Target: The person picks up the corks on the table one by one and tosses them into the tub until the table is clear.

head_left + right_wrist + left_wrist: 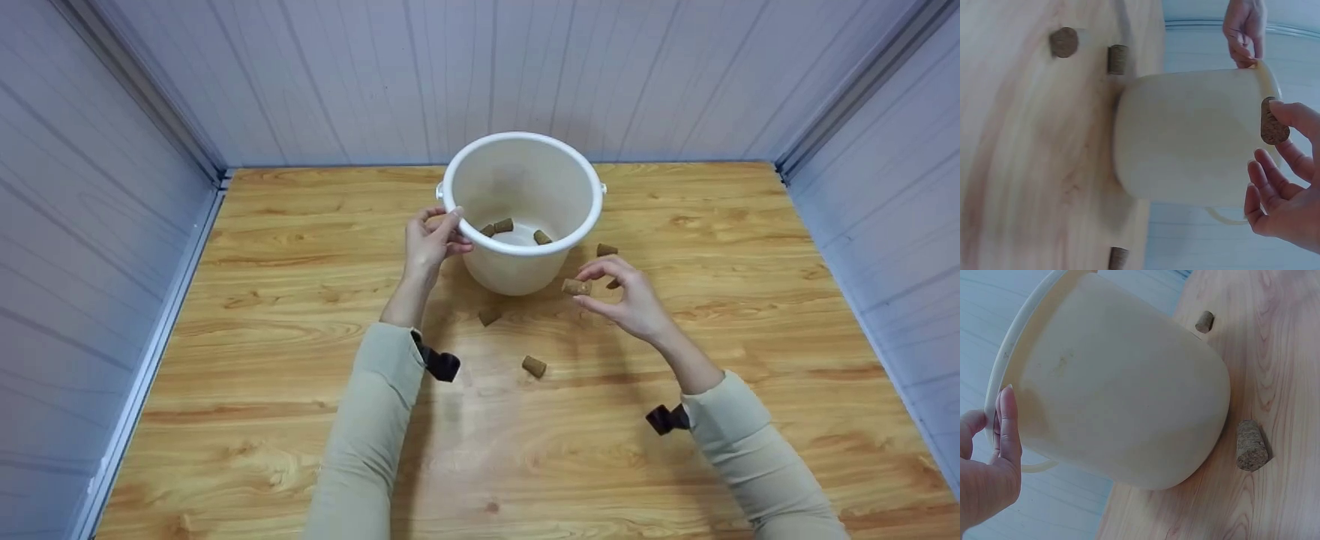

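A white bucket (517, 270) stands upright on the wooden floor, with several corks (503, 225) inside at its bottom. My left hand (431, 241) grips the rim on its left side, thumb over the edge and fingers against the outer wall, as the left wrist view also shows (994, 461). Just right of the bucket, my right hand (626, 300) pinches a cork (574, 287) between thumb and fingers. In the right wrist view that cork (1275, 126) is held in front of the bucket's wall, near the rim, by the right hand (1292, 191).
Loose corks lie on the wood-patterned surface (262, 360): one (534, 366) in front of the bucket, another (490, 316) nearer its base, one (607, 249) to its right, and one (613, 284) partly behind my right fingers. Pale panel walls (390, 82) enclose the back and sides.
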Action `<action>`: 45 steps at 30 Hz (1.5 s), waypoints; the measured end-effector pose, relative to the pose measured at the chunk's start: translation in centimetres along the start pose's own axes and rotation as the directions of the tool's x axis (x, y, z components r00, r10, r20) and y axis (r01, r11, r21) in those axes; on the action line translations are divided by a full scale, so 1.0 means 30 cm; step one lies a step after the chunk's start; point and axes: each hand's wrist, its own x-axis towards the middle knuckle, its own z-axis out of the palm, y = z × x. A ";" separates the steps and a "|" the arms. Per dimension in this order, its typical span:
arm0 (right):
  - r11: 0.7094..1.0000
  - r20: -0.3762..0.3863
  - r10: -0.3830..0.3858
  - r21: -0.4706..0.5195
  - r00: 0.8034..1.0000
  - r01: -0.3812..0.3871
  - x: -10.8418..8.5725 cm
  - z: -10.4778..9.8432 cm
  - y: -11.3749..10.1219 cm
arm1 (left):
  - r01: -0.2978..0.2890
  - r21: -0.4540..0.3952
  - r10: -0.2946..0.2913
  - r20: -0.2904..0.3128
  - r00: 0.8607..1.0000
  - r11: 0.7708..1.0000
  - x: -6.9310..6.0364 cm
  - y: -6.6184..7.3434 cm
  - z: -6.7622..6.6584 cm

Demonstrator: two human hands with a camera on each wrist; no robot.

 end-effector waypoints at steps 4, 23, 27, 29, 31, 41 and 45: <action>1.000 -0.004 -0.026 0.004 1.000 0.026 0.024 -0.026 -0.027 | 0.002 -0.004 -0.002 0.000 1.000 1.000 0.000 0.001 -0.001; 1.000 -0.044 -0.006 0.008 0.999 0.006 0.198 -0.053 -0.073 | 0.018 0.002 -0.018 -0.010 1.000 1.000 0.002 0.000 -0.008; 0.999 -0.039 0.025 0.028 0.999 -0.023 0.249 -0.041 -0.022 | 0.021 -0.002 -0.021 -0.013 1.000 1.000 0.001 0.002 -0.008; 0.999 -0.047 0.035 0.025 0.998 -0.034 0.275 -0.035 0.012 | 0.021 -0.004 -0.021 -0.009 1.000 1.000 -0.001 0.003 -0.006; 0.999 -0.057 0.050 0.025 0.997 -0.048 0.301 -0.031 0.047 | 0.020 -0.007 -0.020 -0.003 1.000 1.000 -0.002 0.004 -0.004; 0.991 -0.055 0.127 -0.043 0.990 -0.130 0.384 -0.021 0.067 | 0.004 0.002 -0.004 0.004 1.000 1.000 0.005 -0.004 -0.002; 0.992 -0.047 0.116 -0.052 0.992 -0.118 0.400 -0.017 0.063 | -0.019 -0.022 0.020 0.024 1.000 1.000 0.053 -0.055 -0.027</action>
